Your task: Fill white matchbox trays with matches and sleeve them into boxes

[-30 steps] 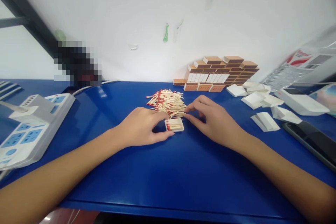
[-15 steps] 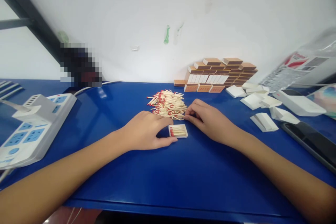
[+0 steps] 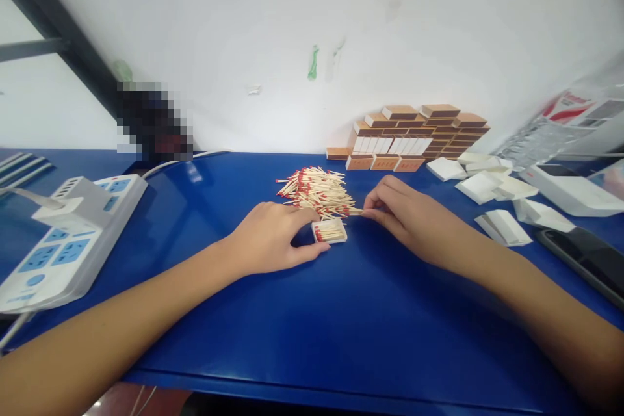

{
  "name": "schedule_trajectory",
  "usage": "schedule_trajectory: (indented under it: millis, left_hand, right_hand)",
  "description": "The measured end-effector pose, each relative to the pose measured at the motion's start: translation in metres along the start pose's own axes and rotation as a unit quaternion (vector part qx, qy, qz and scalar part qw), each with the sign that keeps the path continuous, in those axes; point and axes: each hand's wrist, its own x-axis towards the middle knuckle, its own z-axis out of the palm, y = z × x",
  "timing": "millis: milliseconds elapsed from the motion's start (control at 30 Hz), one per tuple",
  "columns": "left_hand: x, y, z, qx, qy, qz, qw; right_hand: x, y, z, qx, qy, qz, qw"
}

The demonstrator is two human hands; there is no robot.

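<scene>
A small white matchbox tray (image 3: 344, 238) lies on the blue table, partly filled with red-headed matches (image 3: 329, 231). My left hand (image 3: 273, 237) grips its left end between thumb and fingers. Just behind the tray is a loose heap of matches (image 3: 316, 188). At the heap's right edge, my right hand (image 3: 404, 214) pinches a few matches (image 3: 357, 212) between thumb and forefinger, their red heads pointing left. How many it holds I cannot tell.
Stacked matchboxes (image 3: 414, 133) stand against the wall. To the right are several folded white card pieces (image 3: 482, 187), a white box (image 3: 570, 192), a dark phone (image 3: 585, 260) and a plastic bottle (image 3: 550, 123). A power strip (image 3: 73, 244) lies at the left.
My right hand has drawn back to the right from the heap, and matches now show between its fingertips. My left hand stays at the tray.
</scene>
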Motion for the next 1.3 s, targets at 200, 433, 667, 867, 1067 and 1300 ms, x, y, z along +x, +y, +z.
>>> schedule_trajectory:
  millis: [200,433,667,867,1067,1300]
  left_hand:
    - [-0.001,0.002,0.003,-0.012,0.001,-0.001,1.000]
    - [-0.003,0.004,0.005,-0.028,0.005,0.023,0.999]
    - [-0.004,0.003,0.004,-0.033,-0.003,0.035,0.999]
    - [-0.004,0.003,0.004,-0.034,-0.010,0.050,0.998]
    - [-0.004,0.004,0.003,-0.026,-0.015,0.046,0.998]
    - [-0.003,0.005,0.002,-0.027,-0.012,0.044,0.999]
  right_hand:
    - [-0.003,-0.025,0.003,0.018,0.007,-0.052,0.998]
    - [-0.006,-0.036,0.015,-0.006,-0.013,-0.076,0.997]
    - [-0.006,-0.034,0.013,-0.008,-0.018,-0.087,0.996]
    - [-0.007,-0.037,0.012,0.021,-0.027,-0.081,0.996]
    - [-0.008,-0.038,0.013,0.035,-0.031,-0.079,0.996]
    - [-0.008,-0.040,0.016,0.037,-0.021,-0.066,0.997]
